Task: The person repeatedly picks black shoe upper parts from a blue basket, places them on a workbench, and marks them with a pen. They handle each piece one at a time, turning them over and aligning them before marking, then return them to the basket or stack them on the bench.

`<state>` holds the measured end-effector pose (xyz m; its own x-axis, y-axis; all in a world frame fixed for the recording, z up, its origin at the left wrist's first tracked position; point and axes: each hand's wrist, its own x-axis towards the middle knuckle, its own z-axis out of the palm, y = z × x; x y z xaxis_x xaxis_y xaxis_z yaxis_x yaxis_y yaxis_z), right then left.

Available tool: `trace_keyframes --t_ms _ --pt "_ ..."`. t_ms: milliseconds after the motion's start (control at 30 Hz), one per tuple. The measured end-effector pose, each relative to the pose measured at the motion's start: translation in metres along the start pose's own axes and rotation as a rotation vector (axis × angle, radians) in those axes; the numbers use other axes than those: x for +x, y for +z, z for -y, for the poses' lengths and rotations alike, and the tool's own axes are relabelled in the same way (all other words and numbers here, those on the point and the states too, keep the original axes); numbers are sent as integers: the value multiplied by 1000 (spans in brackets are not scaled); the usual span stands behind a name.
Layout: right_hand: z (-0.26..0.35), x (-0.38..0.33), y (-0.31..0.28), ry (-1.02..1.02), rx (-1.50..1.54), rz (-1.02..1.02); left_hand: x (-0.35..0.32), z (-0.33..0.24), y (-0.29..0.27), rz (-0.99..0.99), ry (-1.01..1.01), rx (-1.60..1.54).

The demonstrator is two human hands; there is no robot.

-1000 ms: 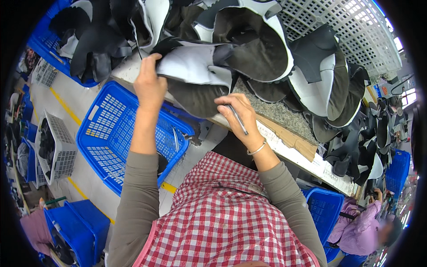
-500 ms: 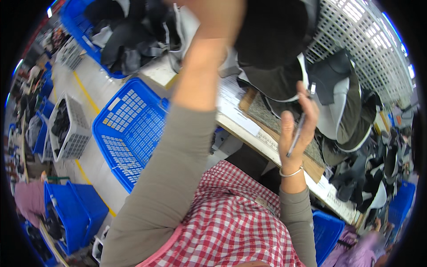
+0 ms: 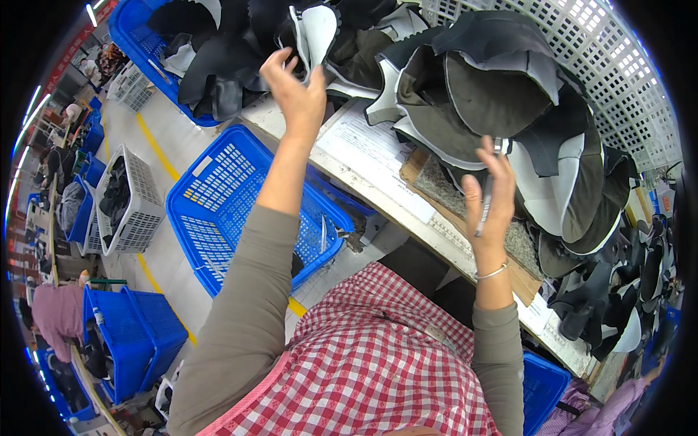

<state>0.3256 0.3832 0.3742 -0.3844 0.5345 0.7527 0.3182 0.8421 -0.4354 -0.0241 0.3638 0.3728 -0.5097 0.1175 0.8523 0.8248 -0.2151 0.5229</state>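
My left hand (image 3: 297, 100) is raised with its fingers apart and holds nothing. Its fingertips are close to a black shoe upper with a white lining (image 3: 317, 35) in the pile at the back; whether they touch it I cannot tell. A slim silver pen (image 3: 486, 203) lies across my right hand (image 3: 496, 207), held against the palm with thumb and fingers loosely around it. Just beyond that hand, a stack of black shoe uppers with brownish-grey linings (image 3: 494, 94) rests on the worktable (image 3: 443, 236).
Written sheets (image 3: 367, 149) and a board with a grey fuzzy pad (image 3: 445, 182) lie on the table. A white plastic basket (image 3: 618, 65) stands behind the stack. A blue basket (image 3: 218, 211) is at my left. More uppers (image 3: 611, 291) are heaped at the far right.
My left hand has drawn back from the stack toward the left and its fingers have spread. The black upper beside it now lies on the stack, lining showing. My right hand keeps the pen.
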Motion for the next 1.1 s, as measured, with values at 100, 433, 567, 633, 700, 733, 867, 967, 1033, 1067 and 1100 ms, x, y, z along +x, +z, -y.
trace_keyframes --t_ms 100,433,567,633,700,733,867,967,1033,1067,1100 --pt "20 0 28 -149 73 77 18 28 31 214 216 184" --pt "4 -12 6 -23 176 279 156 97 -81 -99 -200 358" --pt "0 -13 18 -12 267 224 86 43 -110 0 497 314" --pt "4 -11 28 -14 388 258 33 20 -115 362 407 325" --pt "11 -12 42 3 478 279 -21 10 -110 862 253 305" --pt "14 -13 48 40 540 352 -46 8 -105 1093 42 259" --pt "15 -25 89 338 563 562 -83 13 -99 1488 -407 -160" --pt "5 -38 124 532 631 475 -92 15 -78 1543 -507 69" --pt "-3 -45 142 586 666 363 -96 19 -59 1452 -8 217" --pt "-7 -48 148 584 642 333 -98 22 -51 1424 -61 196" --pt "-11 -50 151 551 624 317 -99 26 -44 1456 -150 197"
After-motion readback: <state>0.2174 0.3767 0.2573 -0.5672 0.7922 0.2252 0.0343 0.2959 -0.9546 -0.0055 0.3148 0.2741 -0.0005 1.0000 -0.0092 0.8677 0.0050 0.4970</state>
